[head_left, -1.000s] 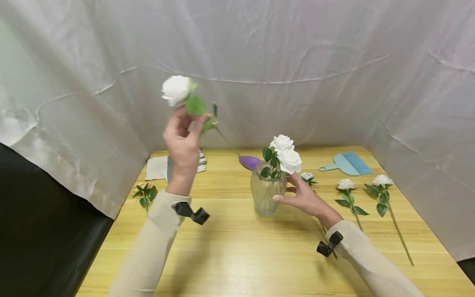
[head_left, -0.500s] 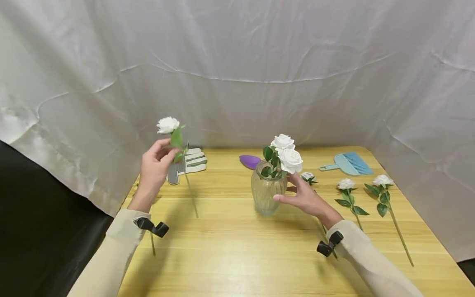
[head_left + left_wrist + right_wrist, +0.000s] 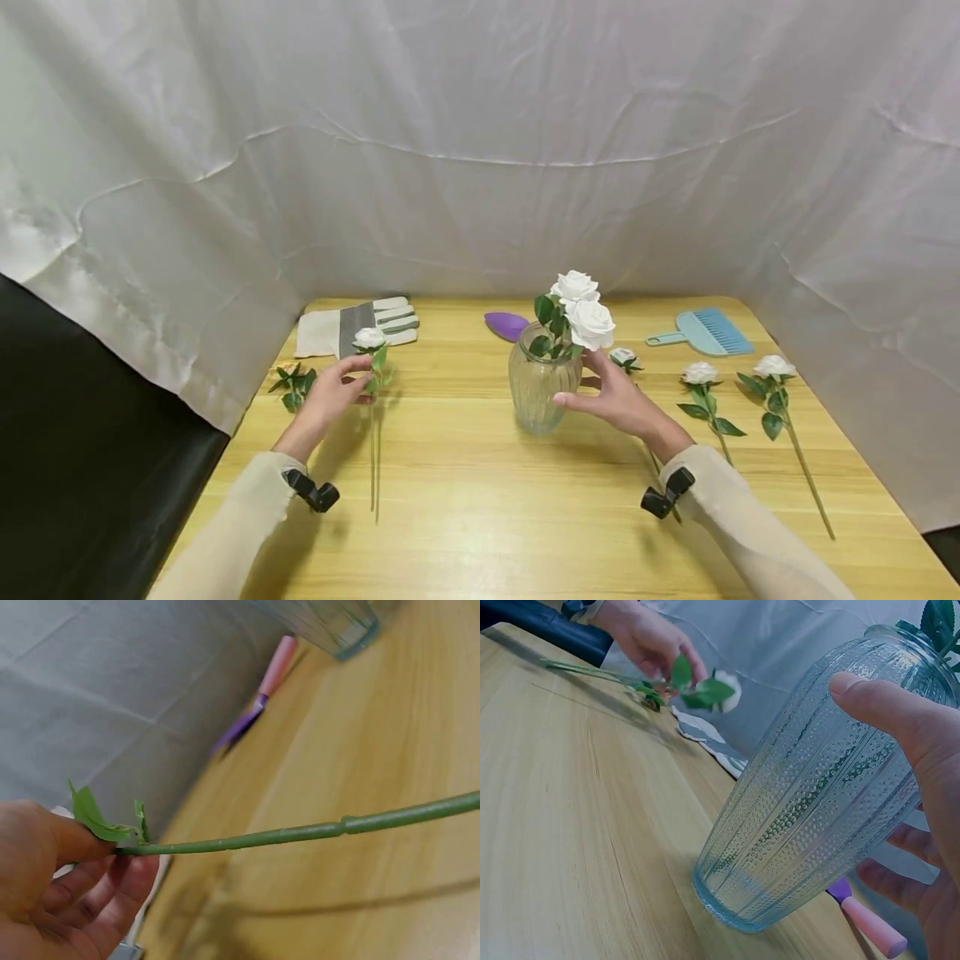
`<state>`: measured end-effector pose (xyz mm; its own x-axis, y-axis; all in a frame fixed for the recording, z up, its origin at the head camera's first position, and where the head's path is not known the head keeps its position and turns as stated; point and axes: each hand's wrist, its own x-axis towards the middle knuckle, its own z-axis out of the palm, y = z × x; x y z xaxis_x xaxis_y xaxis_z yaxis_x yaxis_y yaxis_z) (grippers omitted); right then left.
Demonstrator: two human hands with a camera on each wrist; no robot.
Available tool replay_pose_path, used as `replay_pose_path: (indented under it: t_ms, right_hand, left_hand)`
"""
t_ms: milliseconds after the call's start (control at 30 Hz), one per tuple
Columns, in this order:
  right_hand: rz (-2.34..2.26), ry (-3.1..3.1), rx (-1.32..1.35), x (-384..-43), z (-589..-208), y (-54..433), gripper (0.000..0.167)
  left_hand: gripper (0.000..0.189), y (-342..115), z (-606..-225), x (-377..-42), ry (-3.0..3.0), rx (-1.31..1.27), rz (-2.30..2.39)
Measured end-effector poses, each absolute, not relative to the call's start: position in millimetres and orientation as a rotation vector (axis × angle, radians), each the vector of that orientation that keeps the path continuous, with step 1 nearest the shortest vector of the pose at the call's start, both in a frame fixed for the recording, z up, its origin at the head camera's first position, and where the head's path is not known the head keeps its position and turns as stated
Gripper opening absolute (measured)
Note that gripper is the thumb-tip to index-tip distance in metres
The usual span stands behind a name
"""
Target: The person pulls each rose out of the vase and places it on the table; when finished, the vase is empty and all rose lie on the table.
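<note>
Grey fabric (image 3: 525,125) backs a wood-grain table (image 3: 480,517); the left hand (image 3: 330,400) pinches a white rose (image 3: 369,337), the right hand (image 3: 618,403) clasps a glass vase (image 3: 538,396).

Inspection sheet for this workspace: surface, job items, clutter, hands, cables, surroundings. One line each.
Surface: wood-grain tabletop, shadows beneath both arms.
Job's things: glass vase standing, with two white roses in it; held white rose above the tabletop; three loose white roses lying to the right; yellowish flower lying to the left.
Clutter: work glove, purple trowel behind the vase, light-blue brush.
Hands: left hand pinches the held rose's stem; right hand grips the vase's side.
Cables: nothing seen.
Surroundings: pale fabric behind and at both sides; black surface at the left.
</note>
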<state>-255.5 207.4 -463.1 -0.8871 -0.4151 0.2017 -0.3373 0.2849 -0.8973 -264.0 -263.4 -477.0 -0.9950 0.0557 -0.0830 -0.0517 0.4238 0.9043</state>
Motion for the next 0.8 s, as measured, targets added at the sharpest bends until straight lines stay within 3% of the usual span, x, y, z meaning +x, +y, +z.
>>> replay_pose_path:
  t_ms: [400,800]
  right_hand:
    - [-1.690,2.460,-0.725,-253.9,-461.3,206.4,0.102]
    - [-1.700,2.459,-0.727,-254.1,-462.2,206.8,0.103]
  left_hand:
    - [0.038,-262.1,-513.7,-271.1,2.609,-0.053,1.468]
    - [0.033,-261.1,-514.3,-269.6,2.647,-0.087,1.470]
